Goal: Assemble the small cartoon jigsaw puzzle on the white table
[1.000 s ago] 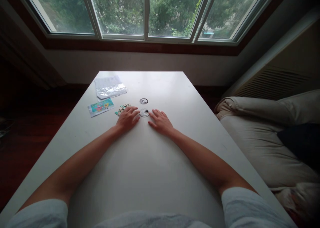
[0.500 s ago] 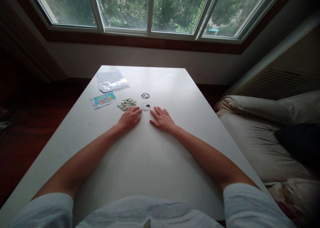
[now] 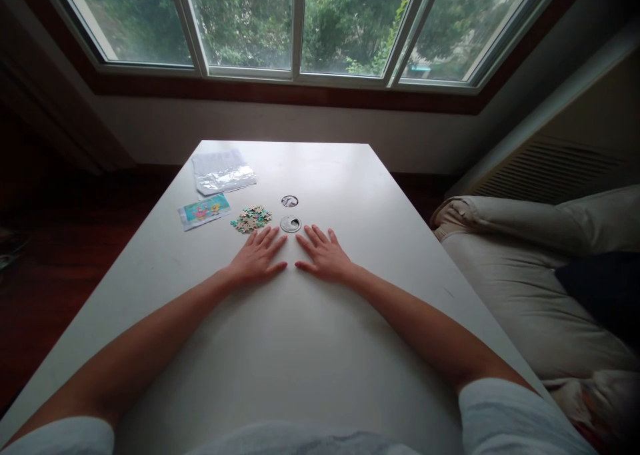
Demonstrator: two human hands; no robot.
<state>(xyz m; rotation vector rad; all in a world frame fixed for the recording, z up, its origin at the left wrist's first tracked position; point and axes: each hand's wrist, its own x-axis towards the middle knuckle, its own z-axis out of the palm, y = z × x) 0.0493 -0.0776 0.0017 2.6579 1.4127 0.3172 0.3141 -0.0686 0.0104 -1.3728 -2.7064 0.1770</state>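
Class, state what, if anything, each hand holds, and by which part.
Nothing is held: left hand and right hand are spread palm-down on the white table; puzzle pieces lie loose nearby.

A window with 4 panes in pale frames spans the top; green trees fill much of the glass. Reddish-brown trim runs along its base, above a pale wall. At the left, the floor is dark red. At the right stands a beige, creased sofa with 1 dark cushion or cloth. Behind it is a slatted grille, partly in shadow.
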